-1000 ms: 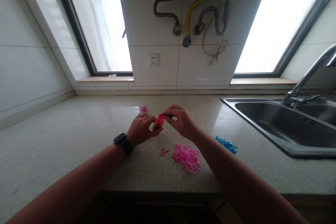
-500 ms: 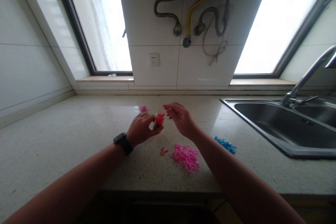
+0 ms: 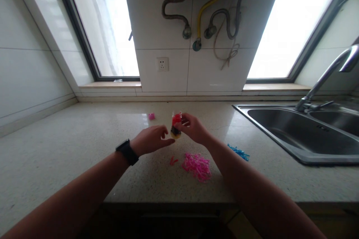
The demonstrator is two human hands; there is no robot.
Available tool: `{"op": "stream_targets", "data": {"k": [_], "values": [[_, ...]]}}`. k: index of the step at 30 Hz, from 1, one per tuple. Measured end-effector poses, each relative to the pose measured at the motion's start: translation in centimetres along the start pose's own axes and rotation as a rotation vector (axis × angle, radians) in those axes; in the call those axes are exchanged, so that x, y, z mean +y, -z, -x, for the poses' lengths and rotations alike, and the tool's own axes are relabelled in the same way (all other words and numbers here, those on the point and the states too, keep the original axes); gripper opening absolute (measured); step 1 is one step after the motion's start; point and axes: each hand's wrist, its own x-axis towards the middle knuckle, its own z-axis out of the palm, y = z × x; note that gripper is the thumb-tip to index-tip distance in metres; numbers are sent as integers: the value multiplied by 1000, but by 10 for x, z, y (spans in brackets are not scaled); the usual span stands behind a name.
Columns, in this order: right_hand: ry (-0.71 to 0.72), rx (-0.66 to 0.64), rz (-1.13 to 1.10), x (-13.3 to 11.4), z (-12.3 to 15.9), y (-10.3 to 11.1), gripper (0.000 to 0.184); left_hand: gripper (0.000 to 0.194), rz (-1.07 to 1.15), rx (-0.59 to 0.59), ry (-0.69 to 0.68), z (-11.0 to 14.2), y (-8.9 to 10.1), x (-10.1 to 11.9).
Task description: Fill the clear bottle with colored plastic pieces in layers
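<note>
Broadly, a speckled counter [image 3: 84, 149] spreads beneath both hands, with a metal sink [image 3: 280, 130] well to the right of the right hand [image 3: 195, 130] and a curved faucet [image 3: 322, 78] behind it. The right hand grips a small clear jar [image 3: 176, 118] between thumb and fingers, red bits filling its upper part and something dark lower down. Just left of the jar, the left hand [image 3: 150, 140] has its thumb and fingers spread apart; whether the thumb touches the jar's base, I cannot tell. A black watch [image 3: 128, 152] circles that wrist. Nearer the counter's front edge than the right hand lies a pink pile [image 3: 196, 167], and beyond the right forearm a blue pile [image 3: 239, 152]. Behind the left hand sits a small pink object [image 3: 151, 116]; in front of its thumb lie red pieces [image 3: 173, 161].
</note>
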Motion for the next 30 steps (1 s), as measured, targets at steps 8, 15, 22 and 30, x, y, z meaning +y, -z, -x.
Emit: {"op": "stream_targets", "data": {"k": [8, 15, 22, 30], "values": [[-17, 126, 89, 19, -5, 13, 29, 24, -84, -287, -38, 13, 2, 35], [-30, 89, 84, 16, -2, 9, 29, 6, -97, -317, -53, 15, -1, 40], [16, 31, 130, 10, 2, 5, 31, 10, 109, -139, -59, 2, 21, 21], [182, -54, 277, -5, 10, -6, 32, 25, 264, 314, -12, -3, 59, 21]]}}
